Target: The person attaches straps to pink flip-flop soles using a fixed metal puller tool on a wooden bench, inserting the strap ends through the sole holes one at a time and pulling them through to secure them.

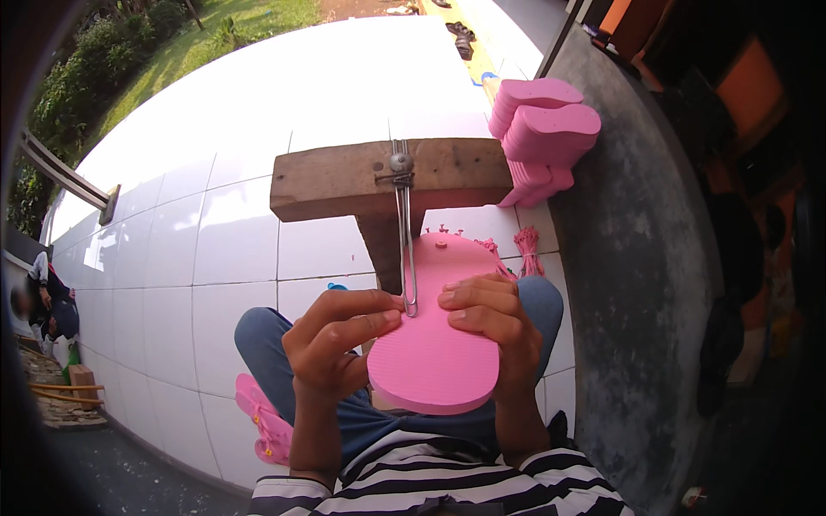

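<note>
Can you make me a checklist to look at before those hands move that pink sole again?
1. Right grip holding the pink sole: ok, fingers over its right side.
2. Left grip firmly on the sole: cannot tell; fingertips are by its left edge, near the wire tool's loop.
3. Wire tool at the bolt on the wooden stand: ok.
4. Pink plug showing near the sole's far end: ok.
5. Sole's underside: cannot tell, it faces away.
6. Stacked soles clear of both hands: ok.
</note>
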{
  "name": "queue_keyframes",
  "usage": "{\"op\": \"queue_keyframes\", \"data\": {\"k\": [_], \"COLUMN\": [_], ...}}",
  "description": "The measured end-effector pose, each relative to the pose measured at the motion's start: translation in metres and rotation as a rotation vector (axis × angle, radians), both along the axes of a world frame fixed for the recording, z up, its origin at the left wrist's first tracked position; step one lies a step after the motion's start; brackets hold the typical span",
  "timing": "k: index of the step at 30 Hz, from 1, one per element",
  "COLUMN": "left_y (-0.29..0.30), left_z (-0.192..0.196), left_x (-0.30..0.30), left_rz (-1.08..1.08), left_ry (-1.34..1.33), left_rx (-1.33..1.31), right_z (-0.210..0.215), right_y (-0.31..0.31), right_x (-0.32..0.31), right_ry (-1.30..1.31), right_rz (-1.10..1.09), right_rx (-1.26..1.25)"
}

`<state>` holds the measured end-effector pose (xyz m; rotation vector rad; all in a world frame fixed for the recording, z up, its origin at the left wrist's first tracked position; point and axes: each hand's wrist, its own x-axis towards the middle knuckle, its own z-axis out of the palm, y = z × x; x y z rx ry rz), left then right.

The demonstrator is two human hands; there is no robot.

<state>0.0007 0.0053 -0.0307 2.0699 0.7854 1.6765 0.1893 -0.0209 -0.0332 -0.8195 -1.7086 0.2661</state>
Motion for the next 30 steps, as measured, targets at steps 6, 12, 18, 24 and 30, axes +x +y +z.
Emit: {"op": "queue_keyframes", "data": {"k": [6, 12, 18, 24, 30], "left_y": [-0.004, 0.025, 0.055, 0.012, -0.050], "left_z": [0.021, 0.042, 0.029, -0.096, -0.161], "left_x": [0.002, 0.015, 0.020, -0.004, 0.003], "left_rz": [-0.005, 0.003, 0.134, 0.356, 0.079], "left_ry": [-0.034, -0.243, -0.140, -0.062, 0.024], "left_rx": [-0.260, -0.610, -0.465, -0.539, -0.839], "right_z": [0.001, 0.002, -0.015, -0.091, -0.150], "right_y": [-0.004, 0.022, 0.066, 0.031, -0.032], "right_x": [-0.006, -0.017, -0.031, -0.027, -0.065], "right_ry": [0.096, 0.019, 0.233, 0.356, 0.324], "right_rz": [-0.034, -0.316, -0.505, -0.341, -0.138], "right_rx": [-0.138, -0.217, -0.083, -0.452, -0.804]}}
